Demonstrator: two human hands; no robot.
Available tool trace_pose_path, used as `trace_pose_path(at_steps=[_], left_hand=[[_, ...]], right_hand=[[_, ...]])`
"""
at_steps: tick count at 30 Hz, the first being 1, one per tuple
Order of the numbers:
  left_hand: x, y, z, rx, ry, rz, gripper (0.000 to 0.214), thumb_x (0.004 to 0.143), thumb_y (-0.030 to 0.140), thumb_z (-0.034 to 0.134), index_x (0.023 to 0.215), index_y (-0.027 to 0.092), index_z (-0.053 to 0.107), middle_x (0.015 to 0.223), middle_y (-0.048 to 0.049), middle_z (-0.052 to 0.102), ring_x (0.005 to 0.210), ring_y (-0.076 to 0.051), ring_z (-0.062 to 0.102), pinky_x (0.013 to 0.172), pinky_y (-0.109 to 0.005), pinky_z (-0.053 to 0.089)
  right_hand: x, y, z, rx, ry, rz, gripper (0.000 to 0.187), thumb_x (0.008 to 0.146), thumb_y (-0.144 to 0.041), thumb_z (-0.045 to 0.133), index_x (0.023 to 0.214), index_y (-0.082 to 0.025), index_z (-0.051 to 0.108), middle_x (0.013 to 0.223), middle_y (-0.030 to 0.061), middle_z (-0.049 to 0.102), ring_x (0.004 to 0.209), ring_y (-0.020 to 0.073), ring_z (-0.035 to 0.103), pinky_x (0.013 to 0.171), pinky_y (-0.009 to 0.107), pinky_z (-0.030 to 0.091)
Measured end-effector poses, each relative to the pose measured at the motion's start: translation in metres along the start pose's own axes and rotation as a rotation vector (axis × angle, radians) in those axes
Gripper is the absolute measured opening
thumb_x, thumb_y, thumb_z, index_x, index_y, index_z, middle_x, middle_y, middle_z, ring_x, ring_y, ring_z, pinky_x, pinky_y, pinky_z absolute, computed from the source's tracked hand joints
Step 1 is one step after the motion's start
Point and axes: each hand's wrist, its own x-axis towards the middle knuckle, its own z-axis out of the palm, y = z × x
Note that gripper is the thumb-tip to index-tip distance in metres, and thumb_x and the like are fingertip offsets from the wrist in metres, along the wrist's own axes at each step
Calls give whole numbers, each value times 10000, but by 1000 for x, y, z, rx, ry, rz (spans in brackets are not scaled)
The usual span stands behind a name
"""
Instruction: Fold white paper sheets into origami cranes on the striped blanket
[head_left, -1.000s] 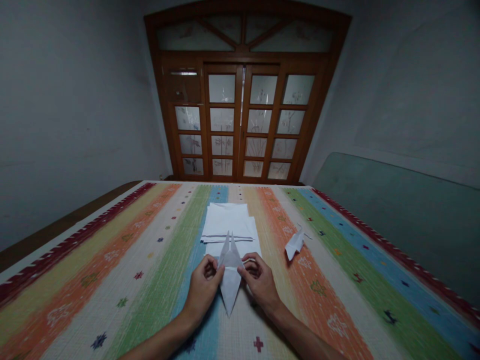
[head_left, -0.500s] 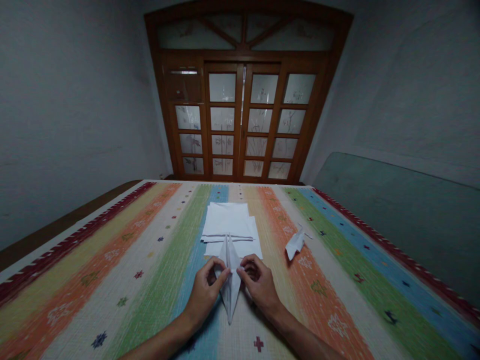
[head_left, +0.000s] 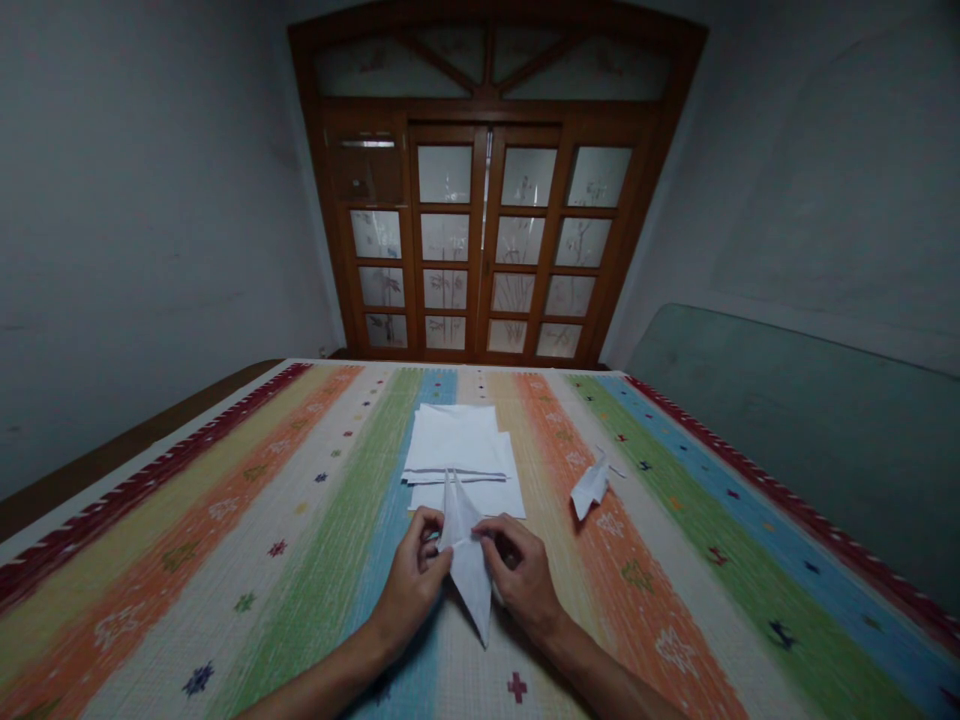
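Note:
A long, pointed piece of folded white paper (head_left: pixel 469 560) is held low over a striped, many-coloured cloth (head_left: pixel 225 540). My left hand (head_left: pixel 412 585) pinches its left side near the middle. My right hand (head_left: pixel 525 580) pinches its right side, fingers curled over the fold. The paper's narrow tips point away from me and its sharp lower point aims toward me, tilted slightly right. Just beyond my hands lies a stack of white paper sheets (head_left: pixel 461 450).
A small folded white paper figure (head_left: pixel 591 485) lies on the cloth to the right of the stack. A wooden double door with frosted panes (head_left: pixel 484 250) stands at the far end. A pale green panel (head_left: pixel 810 430) leans along the right wall.
Both hands have drawn closer together on the folded paper, which has narrowed. Its lower point has swung slightly to the right.

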Motion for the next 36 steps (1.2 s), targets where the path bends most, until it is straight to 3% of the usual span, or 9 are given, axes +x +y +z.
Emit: trace_pose_path(at_steps=[5, 10, 15, 20, 25, 28, 31, 36], left_hand=[[6, -6, 1, -29, 87, -54, 310, 739, 352, 720, 866, 222, 468, 852, 35, 559, 643, -115, 593, 585, -207, 476], [10, -7, -2, -35, 206, -97, 371, 689, 394, 769, 873, 214, 501, 825, 38, 584, 637, -124, 633, 567, -203, 478], [11, -5, -4, -53, 246, -83, 402, 669, 403, 803, 928, 205, 567, 746, 31, 621, 668, -154, 643, 605, -227, 501], [12, -1, -7, 80, 227, -30, 280, 719, 391, 766, 883, 177, 689, 821, -28, 690, 752, -191, 658, 666, -262, 505], [19, 0, -15, 245, 109, -24, 243, 727, 371, 746, 874, 179, 767, 832, -63, 741, 748, -218, 662, 676, -297, 493], [24, -3, -21, 319, 25, -38, 222, 711, 329, 735, 871, 185, 790, 851, -81, 763, 771, -238, 669, 695, -315, 488], [28, -7, -25, 407, -34, -26, 215, 717, 287, 715, 896, 198, 796, 884, -75, 770, 795, -239, 664, 749, -336, 492], [28, -5, -30, 648, -110, 18, 362, 705, 168, 723, 1062, 215, 755, 966, -61, 744, 917, -241, 642, 882, -368, 479]], right_hand=[[-3, 4, 4, 98, 43, 98, 190, 855, -287, 615, 1008, -183, 658, 792, 31, 656, 663, 164, 604, 587, 239, 473], [-5, 2, 7, 280, -4, 131, 510, 819, -296, 662, 1287, -209, 476, 717, -32, 586, 623, 148, 585, 591, 226, 489], [-5, 0, 8, 498, -149, 222, 815, 819, -358, 697, 1476, -235, 232, 916, 61, 714, 711, 194, 684, 713, 339, 564], [-2, 7, 10, 586, -77, 314, 948, 737, -477, 781, 1483, -252, 241, 920, 69, 726, 729, 224, 717, 719, 385, 584], [5, 11, 5, 483, 48, 289, 747, 732, -364, 776, 1383, -251, 425, 916, 44, 704, 730, 194, 691, 701, 321, 575], [12, 13, -3, 272, 89, 240, 451, 715, -307, 745, 1142, -204, 640, 852, 45, 703, 709, 199, 666, 634, 286, 537], [16, 15, -10, 33, 10, 214, 173, 719, -283, 696, 849, -181, 747, 829, 80, 742, 714, 224, 663, 651, 313, 511], [17, 16, -15, -168, -112, 257, 185, 723, -208, 647, 832, -178, 793, 864, 95, 775, 809, 249, 684, 785, 355, 504]])
